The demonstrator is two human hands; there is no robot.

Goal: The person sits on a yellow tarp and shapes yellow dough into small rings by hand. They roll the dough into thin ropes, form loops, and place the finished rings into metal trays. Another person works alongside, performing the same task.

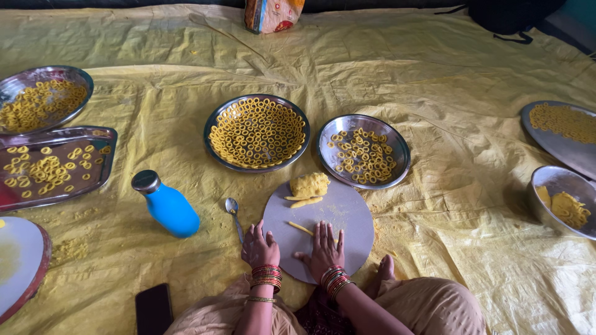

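Fingers flat, splayed, gripping nothing; right hand rolling dough strip on round board, lump at 12 — keep pressure even.

Looked like a home floor set up for snack-making: yellow plastic sheet spread over the ground, steel plates of dough rings, a round board, person seated cross-legged. Room edges barely visible.

Room around the round board

Two ring-filled plates crowded its far edge; spoon and blue bottle blocked its left; right lay open.
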